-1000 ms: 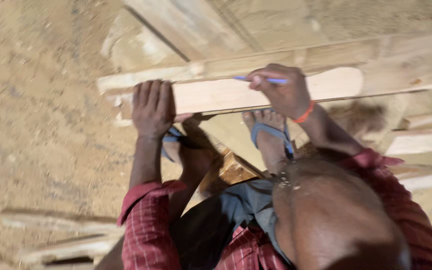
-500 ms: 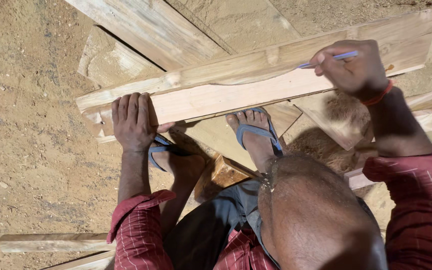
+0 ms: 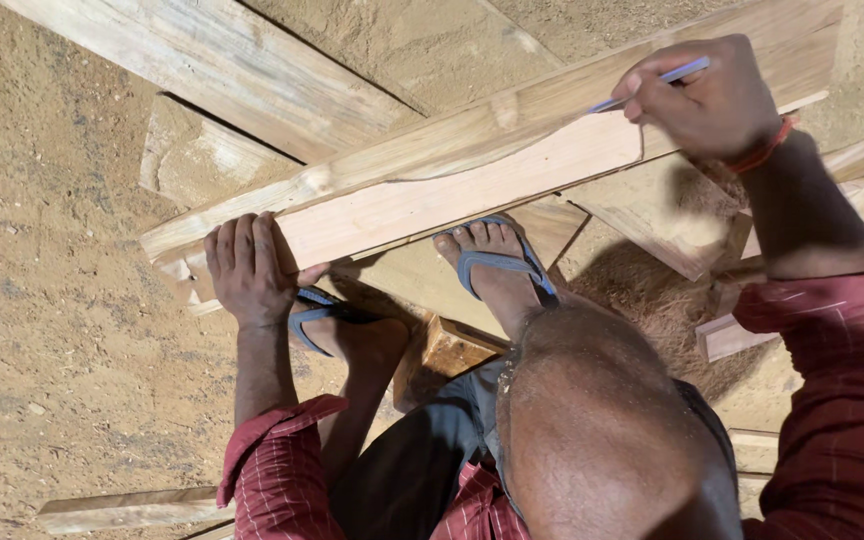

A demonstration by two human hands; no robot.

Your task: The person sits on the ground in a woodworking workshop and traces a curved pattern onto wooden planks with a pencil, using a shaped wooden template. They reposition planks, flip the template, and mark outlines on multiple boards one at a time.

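- Nearest the camera: a bent knee (image 3: pixel 592 420) and red checked sleeves (image 3: pixel 277 470) fill the lower frame. The person crouches over the work on sandy ground (image 3: pixel 42 300).
- Feet: both wear blue sandals. The right foot (image 3: pixel 497 265) rests just below the pale plank (image 3: pixel 452 195), toes at its near edge. The left foot (image 3: pixel 337 325) lies partly behind the left wrist.
- Left hand (image 3: pixel 247 268): laid flat, fingers together and extended, pressing on the left end of the pale plank. It grips nothing; it pins the board by weight.
- Pale plank: lies on a slant from lower left to upper right, across other rough boards (image 3: pixel 202 60). A curved line or cut edge shows along its upper side. A darker, weathered board touches it along that side.
- Right hand (image 3: pixel 707 100): clenched around a blue pencil (image 3: pixel 652 85) in a writing grip, tip pointing left toward the plank surface near its right end. Whether the tip touches the wood cannot be told.
- Relation: the plank spans between the two hands, left end under the left palm, right end under the right hand.
- Risk, as a judgement: the plank is held at one end only. Pencil pressure at the far end could pivot or slide it on the boards beneath, skewing the mark.
- Risk, as a judgement: loose sawdust (image 3: pixel 652 300) under the supports may lessen friction. The toes sit close enough to be pinched if the plank shifts.
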